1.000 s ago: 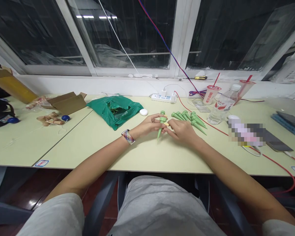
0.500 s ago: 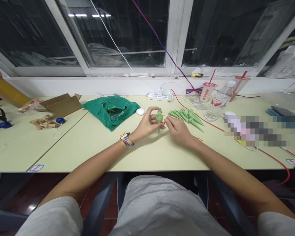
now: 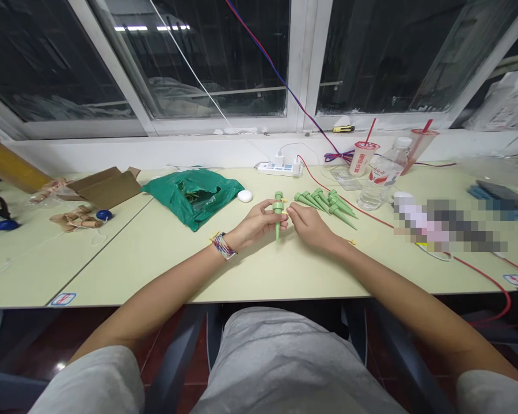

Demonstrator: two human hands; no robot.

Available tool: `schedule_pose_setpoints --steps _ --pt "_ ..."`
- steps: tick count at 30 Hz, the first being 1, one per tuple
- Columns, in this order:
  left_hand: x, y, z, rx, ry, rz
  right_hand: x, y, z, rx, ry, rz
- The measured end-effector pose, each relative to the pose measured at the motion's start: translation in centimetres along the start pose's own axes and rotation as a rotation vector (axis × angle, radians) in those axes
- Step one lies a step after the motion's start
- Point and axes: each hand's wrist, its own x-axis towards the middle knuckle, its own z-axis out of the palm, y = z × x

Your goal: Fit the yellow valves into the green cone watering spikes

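Well, the green spike (image 3: 278,205) is a slim, pale-green thing with a wide collar near its top and a long taper below, and it stands roughly upright, point down, just above the middle of the counter (image 3: 250,279). The left hand (image 3: 259,225) has it, fingers curled and thumb pressed in close around the body. The right hand (image 3: 313,227) is drawn into a tight pinch, thumb and forefinger on a small yellow peg (image 3: 285,213) at the spike's side; another yellow bit (image 3: 284,200) pokes out higher up. The counter is pale yellow-green with a dark seam on the left, and it runs along a white wall under dark windows (image 3: 224,57) in white frames; below its edge shows reddish floor. As for numbers, there is one spike in the left hand and a pile of green spikes (image 3: 322,199) beyond the right hand, overlapping too much for me to give a sure count. Along the counter I count one green plastic bag (image 3: 194,215), one small white round thing (image 3: 244,196), one power strip (image 3: 280,169), one bottle (image 3: 377,184), two cups with red straws (image 3: 362,159), one brown cardboard box (image 3: 107,187) and two blue balls (image 3: 104,214). More yellow shows beside each wrist, partly hidden by the arms.
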Motion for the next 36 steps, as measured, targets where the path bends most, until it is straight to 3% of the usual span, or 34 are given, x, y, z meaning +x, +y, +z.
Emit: schedule_pose_setpoints --steps 5,9,12,15,17,21,24,29,36 --pt "-0.1 -0.5 0.5 0.408 0.079 0.215 0.7 0.1 0.5 0.690 -0.137 0.412" --pt "-0.8 -0.4 0.3 0.896 0.075 0.495 0.8 -0.1 0.4 0.836 -0.172 0.521" --pt "-1.0 0.1 0.2 0.898 0.077 0.520 0.4 -0.5 0.1 0.608 -0.146 0.385" --pt "-0.6 0.6 0.1 0.578 0.072 0.346 -0.3 -1.0 0.0 0.122 -0.013 0.095" --pt "-0.3 0.8 -0.2 0.420 0.007 0.239 -0.6 -1.1 0.0 -0.169 0.039 -0.054" --pt "0.0 0.4 -1.1 0.215 -0.130 0.077 -0.6 -1.0 0.0 -0.413 0.056 -0.187" --pt "-0.1 0.1 -1.4 0.207 -0.164 0.059 -0.5 -0.7 0.0 -0.350 0.050 -0.225" --pt "-0.9 1.1 -0.4 0.415 -0.185 0.178 -0.5 -0.7 0.2 0.084 0.021 -0.170" --pt "-1.2 1.6 0.2 0.647 -0.040 0.416 -0.5 -1.2 0.3 0.463 -0.035 0.026"
